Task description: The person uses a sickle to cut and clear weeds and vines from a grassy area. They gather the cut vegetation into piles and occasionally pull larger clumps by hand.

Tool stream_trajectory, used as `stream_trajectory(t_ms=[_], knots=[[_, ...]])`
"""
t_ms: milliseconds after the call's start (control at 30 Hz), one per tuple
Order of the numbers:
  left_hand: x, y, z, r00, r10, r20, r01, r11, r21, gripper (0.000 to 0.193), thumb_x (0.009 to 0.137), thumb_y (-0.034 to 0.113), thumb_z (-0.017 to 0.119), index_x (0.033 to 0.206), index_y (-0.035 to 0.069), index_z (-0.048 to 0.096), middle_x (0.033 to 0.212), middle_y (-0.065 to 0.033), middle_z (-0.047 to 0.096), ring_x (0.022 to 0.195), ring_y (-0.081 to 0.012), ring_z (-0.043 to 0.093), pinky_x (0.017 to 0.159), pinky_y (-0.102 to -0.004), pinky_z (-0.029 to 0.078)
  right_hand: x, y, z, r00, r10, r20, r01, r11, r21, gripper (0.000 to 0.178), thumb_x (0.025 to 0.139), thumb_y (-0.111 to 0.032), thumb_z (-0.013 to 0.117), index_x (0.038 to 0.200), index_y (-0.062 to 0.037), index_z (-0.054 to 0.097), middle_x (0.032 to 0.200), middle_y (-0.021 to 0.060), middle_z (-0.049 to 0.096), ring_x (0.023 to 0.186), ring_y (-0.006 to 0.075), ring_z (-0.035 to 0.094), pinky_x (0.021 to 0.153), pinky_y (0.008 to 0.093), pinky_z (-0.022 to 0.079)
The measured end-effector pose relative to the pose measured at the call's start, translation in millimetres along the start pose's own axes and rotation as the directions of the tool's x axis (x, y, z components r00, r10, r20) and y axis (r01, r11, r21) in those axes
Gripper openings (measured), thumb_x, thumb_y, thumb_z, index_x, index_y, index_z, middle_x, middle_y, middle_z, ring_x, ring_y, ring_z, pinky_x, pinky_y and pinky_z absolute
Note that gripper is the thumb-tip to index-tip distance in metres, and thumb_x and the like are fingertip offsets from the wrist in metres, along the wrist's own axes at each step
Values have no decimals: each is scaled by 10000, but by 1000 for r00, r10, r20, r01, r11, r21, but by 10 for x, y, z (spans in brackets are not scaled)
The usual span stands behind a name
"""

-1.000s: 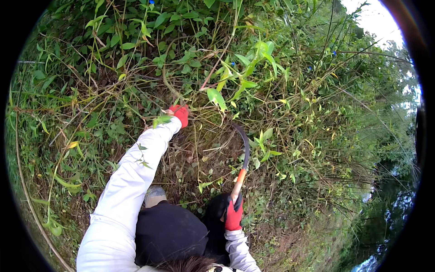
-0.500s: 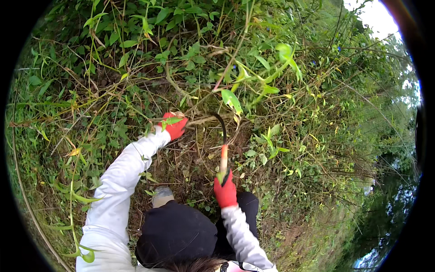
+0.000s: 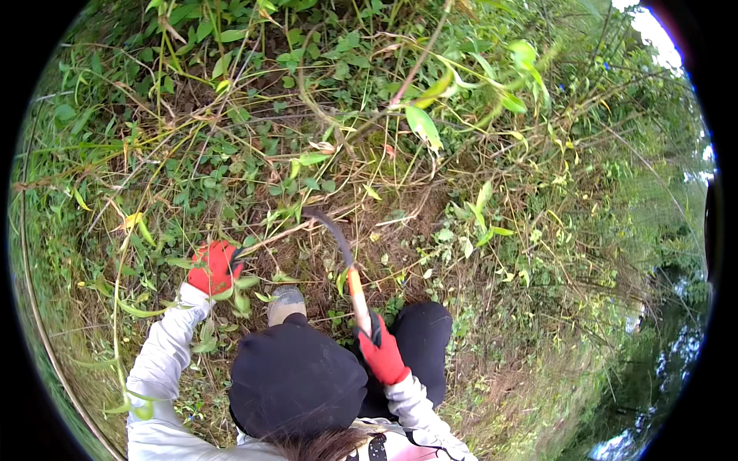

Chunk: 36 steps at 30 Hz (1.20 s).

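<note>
While the right fist (image 3: pixel 382 357) held a sickle (image 3: pixel 354 278), stems (image 3: pixel 278 236) stuck out near its blade (image 3: pixel 335 232).
The left fist (image 3: pixel 215 267) gripped them.

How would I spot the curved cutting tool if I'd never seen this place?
Start at the lower edge, where the right-hand pale sleeve comes in. Follow it up to the person's red-gloved right hand, which grips a sickle pointing up and slightly left. Its orange band and dark, hooked blade set it apart from the green leaves around.

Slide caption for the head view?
Red-gloved right hand holds a sickle; red-gloved left hand grips stems amid green undergrowth.
</note>
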<state>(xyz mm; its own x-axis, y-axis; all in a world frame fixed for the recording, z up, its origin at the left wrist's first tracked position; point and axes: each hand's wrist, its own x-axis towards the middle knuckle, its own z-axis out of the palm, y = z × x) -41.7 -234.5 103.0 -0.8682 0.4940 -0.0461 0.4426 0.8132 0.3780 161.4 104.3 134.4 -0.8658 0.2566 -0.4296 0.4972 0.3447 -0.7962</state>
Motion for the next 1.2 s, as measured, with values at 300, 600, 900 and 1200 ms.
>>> stream_trajectory(t_ms=[300,600,900,1200], knots=[[917,756,518,979,111,172,-122,991,54,680,808,324,632,1406,88,411,1226,-158,580,1129,-321,569,978,-434,425,-4,274,8,979,-76,-187,89,994,63,536,913,-214,635,1385,-78,420,849,143,671,685,209,664,637,355,521],[1728,826,40,981,94,-172,-50,969,243,874,748,433,708,1463,100,334,1400,-193,433,1317,-368,385,1096,-525,295,199,164,-479,950,181,-254,-26,857,514,452,958,-163,571,1369,-68,409,697,16,574,510,94,547,445,257,432],[1817,1442,236,918,239,316,-369,808,459,1241,632,710,704,1527,61,141,1554,-255,200,1445,-403,186,1175,-532,125,734,218,-456,940,-93,-328,-37,929,-369,665,863,-320,663,1422,-110,371,911,250,664,846,437,648,749,497,522],[2130,1636,1013,796,576,185,-598,701,389,1000,607,415,772,1431,17,370,1363,-179,474,1327,-329,397,1176,-493,179,-687,-9,-603,966,120,-229,-113,993,43,543,909,-154,626,1400,-60,416,925,127,677,843,215,684,774,319,516]])
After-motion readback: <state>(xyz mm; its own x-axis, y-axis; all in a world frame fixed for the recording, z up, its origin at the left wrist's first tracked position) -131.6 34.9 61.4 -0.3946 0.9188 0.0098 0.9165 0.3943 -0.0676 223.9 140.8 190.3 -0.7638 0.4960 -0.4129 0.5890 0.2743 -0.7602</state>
